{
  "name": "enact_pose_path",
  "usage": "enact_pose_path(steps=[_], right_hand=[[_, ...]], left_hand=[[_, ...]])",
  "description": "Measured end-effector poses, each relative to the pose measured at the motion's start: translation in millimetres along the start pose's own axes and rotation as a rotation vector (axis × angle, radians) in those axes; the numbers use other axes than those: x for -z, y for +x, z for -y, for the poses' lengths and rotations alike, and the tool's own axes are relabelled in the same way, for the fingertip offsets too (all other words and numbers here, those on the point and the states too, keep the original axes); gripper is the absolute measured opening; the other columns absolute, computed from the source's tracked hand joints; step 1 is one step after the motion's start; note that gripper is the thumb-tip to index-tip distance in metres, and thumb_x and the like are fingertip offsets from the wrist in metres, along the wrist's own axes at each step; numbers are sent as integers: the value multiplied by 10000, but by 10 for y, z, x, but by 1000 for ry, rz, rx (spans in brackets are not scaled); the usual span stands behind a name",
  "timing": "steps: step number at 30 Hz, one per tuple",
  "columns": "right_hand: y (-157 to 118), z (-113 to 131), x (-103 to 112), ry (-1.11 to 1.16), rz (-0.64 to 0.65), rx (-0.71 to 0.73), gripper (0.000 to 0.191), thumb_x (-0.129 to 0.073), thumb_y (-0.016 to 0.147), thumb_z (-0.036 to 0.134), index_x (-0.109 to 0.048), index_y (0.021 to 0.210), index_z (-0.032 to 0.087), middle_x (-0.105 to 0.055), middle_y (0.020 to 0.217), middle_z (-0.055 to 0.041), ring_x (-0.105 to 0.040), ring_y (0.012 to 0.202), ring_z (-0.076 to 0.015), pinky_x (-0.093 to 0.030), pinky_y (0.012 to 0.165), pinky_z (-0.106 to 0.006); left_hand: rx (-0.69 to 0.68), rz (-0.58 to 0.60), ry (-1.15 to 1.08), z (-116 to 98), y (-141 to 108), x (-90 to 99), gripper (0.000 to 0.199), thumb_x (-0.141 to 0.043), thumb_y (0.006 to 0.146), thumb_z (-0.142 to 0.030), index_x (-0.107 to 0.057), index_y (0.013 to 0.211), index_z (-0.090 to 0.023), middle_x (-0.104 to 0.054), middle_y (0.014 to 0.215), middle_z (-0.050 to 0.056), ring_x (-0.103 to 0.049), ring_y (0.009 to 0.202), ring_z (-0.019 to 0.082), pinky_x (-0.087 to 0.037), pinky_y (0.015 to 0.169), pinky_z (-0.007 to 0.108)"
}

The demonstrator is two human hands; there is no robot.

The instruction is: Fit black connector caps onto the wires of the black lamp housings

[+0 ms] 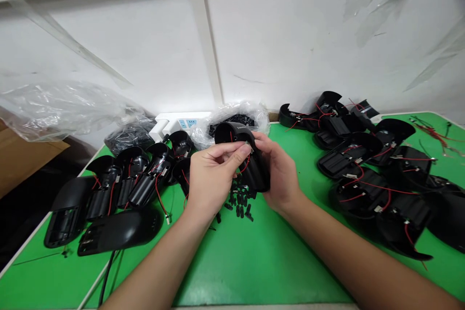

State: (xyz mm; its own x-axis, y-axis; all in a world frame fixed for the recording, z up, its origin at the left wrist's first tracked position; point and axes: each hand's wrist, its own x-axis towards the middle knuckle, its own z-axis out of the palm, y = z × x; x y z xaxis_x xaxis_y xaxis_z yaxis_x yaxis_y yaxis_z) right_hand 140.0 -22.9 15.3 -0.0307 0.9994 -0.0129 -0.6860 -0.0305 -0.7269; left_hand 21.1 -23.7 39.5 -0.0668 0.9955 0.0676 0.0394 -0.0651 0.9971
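No words can be read. The tiny pale letters on the held black plastic shell [258, 170] and marks on the white box's [169, 129] blue labels [189, 123] are too small.

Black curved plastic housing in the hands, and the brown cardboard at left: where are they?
Black curved plastic housing [257, 172]: head view, on its lower body.
Brown cardboard [26, 157]: head view, on the middle of its visible face.

On the table [232, 266], a white object [176, 122] is set near the far edge; cardboard [27, 157] is seen beyond the left.
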Motion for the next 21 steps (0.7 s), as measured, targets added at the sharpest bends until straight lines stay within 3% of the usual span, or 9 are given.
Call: enact_pose_path(steps=[5,8,13,21], right_hand=[[1,-5,13,-36,9,30,221,-683,841,359,-777,1025,282,-767,1034,20,-683,1034,-239,-516,905,-355],[0,-3,11,-44,9,26,223,-678,837,354,-772,1026,279,-764,1034,15,-678,1048,-243,-512,929,-361],[-2,-16,3,-37,8,17,227,-694,822,370,-776,1011,275,-767,1015,20,-688,1027,-248,-525,890,-353],[9,-16,6,-26,-16,11,235,-694,815,366,-786,1011,275,-772,1052,17,-687,1035,-247,-526,867,-347]], left_hand=[[12,15,-6,9,1,3,354,-881,723,-514,-859,894,-206,-551,553,-6,-353,507,55,-259,476,220],[7,21,-20,31,3,2,380,-878,724,-525,-857,912,-195,-605,612,9,-393,536,61,-301,504,222],[0,22,-91,47,-3,-22,337,-897,715,-464,-854,916,-197,-656,686,19,-506,623,81,-396,584,216],[21,-3,-92,-35,-25,-60,268,-891,723,-398,-859,901,-201,-670,693,12,-478,600,55,-365,570,193]])
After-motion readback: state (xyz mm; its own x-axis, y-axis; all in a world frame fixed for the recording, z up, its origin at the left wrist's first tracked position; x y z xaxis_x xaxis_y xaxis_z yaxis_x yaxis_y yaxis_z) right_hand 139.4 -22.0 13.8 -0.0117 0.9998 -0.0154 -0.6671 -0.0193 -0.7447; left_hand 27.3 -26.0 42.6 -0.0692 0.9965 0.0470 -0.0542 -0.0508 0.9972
